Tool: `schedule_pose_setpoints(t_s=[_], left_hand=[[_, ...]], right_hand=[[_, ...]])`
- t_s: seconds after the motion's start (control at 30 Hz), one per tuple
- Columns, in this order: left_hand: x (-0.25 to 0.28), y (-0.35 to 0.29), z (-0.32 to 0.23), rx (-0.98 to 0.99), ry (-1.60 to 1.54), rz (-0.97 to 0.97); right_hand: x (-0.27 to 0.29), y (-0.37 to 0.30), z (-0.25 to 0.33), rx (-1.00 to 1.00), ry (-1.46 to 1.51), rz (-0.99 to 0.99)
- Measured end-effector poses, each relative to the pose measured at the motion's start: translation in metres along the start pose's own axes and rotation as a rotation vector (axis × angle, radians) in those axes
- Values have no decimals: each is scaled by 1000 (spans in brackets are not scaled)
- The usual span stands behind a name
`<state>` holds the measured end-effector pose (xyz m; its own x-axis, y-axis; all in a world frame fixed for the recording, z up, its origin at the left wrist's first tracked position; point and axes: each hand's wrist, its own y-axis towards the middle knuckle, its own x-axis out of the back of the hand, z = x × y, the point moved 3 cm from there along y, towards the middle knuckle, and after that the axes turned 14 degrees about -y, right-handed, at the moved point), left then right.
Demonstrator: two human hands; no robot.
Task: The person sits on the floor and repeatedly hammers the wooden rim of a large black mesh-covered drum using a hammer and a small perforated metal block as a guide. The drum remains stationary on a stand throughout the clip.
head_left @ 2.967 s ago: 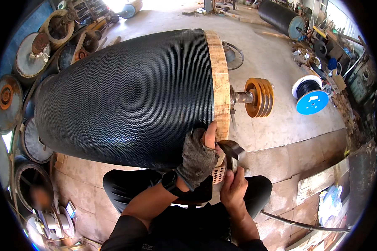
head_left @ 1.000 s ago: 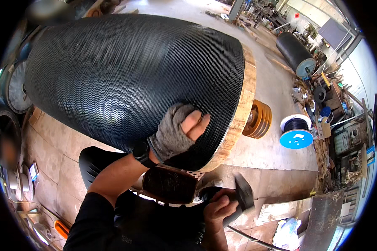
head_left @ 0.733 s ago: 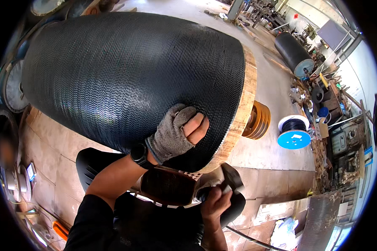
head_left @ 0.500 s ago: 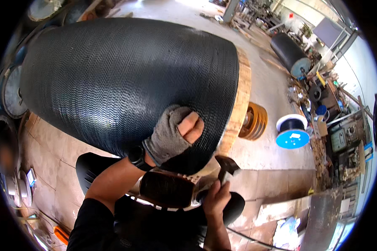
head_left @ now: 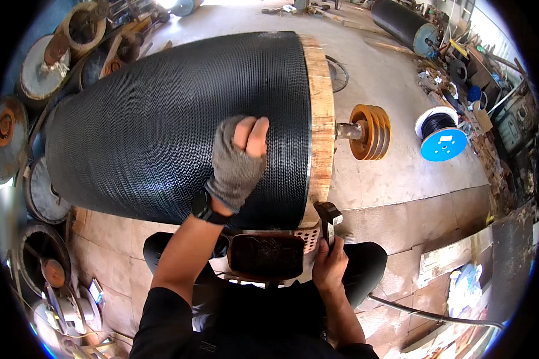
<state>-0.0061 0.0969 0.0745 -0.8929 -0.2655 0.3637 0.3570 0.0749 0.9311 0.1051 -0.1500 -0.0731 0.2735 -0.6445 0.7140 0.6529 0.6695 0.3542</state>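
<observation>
A large drum point(head_left: 161, 119) covered in black, finely ridged material lies across in front of me, with a light wooden disc point(head_left: 322, 119) at its right end. My left hand point(head_left: 239, 158), in a grey glove that leaves fingertips bare, rests on the ridged surface near that end. Its fingers are curled in; whatever they may hold is hidden. In my right hand point(head_left: 330, 263) is a hammer point(head_left: 328, 212), gripped by its handle. The hammer's head is up beside the lower edge of the wooden disc. A dark, shallow box point(head_left: 266, 256) sits between my knees, below the drum.
From the wooden disc a shaft carries a yellow grooved pulley point(head_left: 371, 133). A blue-ended cable spool point(head_left: 443, 145) stands on the floor to the right. Old rollers and wheels point(head_left: 45, 69) crowd the left side. A black hose point(head_left: 431, 312) runs along the lower right.
My view has shifted, so the drum's wooden end sits farther left and more upright. The hammer's head has risen closer to the disc's lower edge. My left hand stays on the drum.
</observation>
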Motion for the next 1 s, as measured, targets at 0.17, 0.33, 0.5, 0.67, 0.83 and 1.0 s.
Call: schedule_pose_setpoints(t_s=[0.17,0.33,0.5,0.67,0.83,1.0], left_hand=[[3,-38,-82,198,-511,85],[-13,-64,-98,323,-536,145],[-10,-45,-93,362,-489,260],[-18,-35,-95,466,-450,346],[-33,-38,-98,476,-381,299],[-36,-39,-97,446,-416,258]], right_hand=[[9,-4,-2,-48,59,-28],[11,4,-1,-21,143,-11],[9,9,0,-44,123,26],[6,14,3,-21,119,36],[18,21,16,36,121,16],[24,32,23,32,68,20]])
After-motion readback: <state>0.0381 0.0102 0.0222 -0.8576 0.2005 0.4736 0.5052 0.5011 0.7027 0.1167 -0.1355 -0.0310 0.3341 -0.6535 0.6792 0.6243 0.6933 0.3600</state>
